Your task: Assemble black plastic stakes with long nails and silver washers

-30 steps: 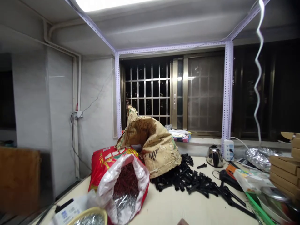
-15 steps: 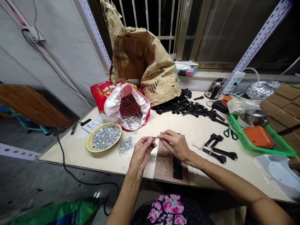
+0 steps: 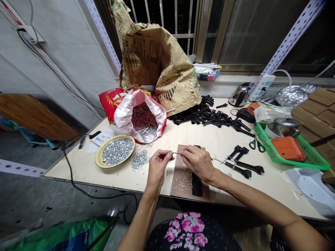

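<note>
My left hand [image 3: 157, 167] is closed, its thumb and fingertips pinching the left end of a thin metal rod [image 3: 176, 152], nail-like but too small to make out fully. My right hand [image 3: 197, 163] pinches the rod's other end. Both hands hover over a brown board [image 3: 180, 181] sprinkled with pale crumbs, where a black flat strip [image 3: 197, 186] lies partly under my right hand. Left of my left hand, small shiny metal pieces [image 3: 140, 159] are scattered beside a yellow dish [image 3: 98, 162] full of similar pieces.
A red and white bag [image 3: 123, 116] of long thin metal pins stands behind the dish. Black plastic parts [image 3: 209, 116] are heaped by a torn paper sack [image 3: 178, 83]. Several black parts with rods [image 3: 244, 165], scissors [image 3: 258, 144] and a green basket [image 3: 311, 165] are on the right.
My left fingers have curled in more tightly around the rod's end. The hands otherwise stay in nearly the same place, and the view has shifted slightly.
</note>
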`<move>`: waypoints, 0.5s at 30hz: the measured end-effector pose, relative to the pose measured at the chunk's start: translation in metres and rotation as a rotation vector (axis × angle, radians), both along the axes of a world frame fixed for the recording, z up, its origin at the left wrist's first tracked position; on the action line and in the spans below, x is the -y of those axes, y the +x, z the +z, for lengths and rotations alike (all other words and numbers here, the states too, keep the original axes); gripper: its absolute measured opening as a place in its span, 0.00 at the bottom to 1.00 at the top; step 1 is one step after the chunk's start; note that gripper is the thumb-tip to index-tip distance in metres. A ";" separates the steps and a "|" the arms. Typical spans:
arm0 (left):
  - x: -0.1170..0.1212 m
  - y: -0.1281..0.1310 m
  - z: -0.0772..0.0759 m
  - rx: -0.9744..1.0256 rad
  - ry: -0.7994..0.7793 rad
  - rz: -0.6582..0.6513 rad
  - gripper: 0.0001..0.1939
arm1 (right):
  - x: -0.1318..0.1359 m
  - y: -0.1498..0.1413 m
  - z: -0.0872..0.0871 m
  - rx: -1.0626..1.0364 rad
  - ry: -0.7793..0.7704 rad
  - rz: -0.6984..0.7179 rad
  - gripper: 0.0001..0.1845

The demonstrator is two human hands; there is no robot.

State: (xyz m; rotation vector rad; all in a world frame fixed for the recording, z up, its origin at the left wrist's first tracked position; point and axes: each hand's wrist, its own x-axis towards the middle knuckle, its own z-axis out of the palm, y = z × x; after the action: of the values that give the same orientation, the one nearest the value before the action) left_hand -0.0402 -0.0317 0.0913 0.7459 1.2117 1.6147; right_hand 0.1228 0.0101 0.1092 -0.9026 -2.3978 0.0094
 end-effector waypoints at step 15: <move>-0.006 0.017 -0.011 -0.131 -0.072 -0.094 0.12 | 0.012 0.013 -0.022 0.086 0.138 -0.176 0.13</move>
State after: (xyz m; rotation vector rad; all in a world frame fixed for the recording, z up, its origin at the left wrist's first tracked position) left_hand -0.0229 -0.0257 0.0804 0.8604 1.3012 1.4564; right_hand 0.1358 -0.0019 0.0872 -1.0640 -2.3549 -0.2647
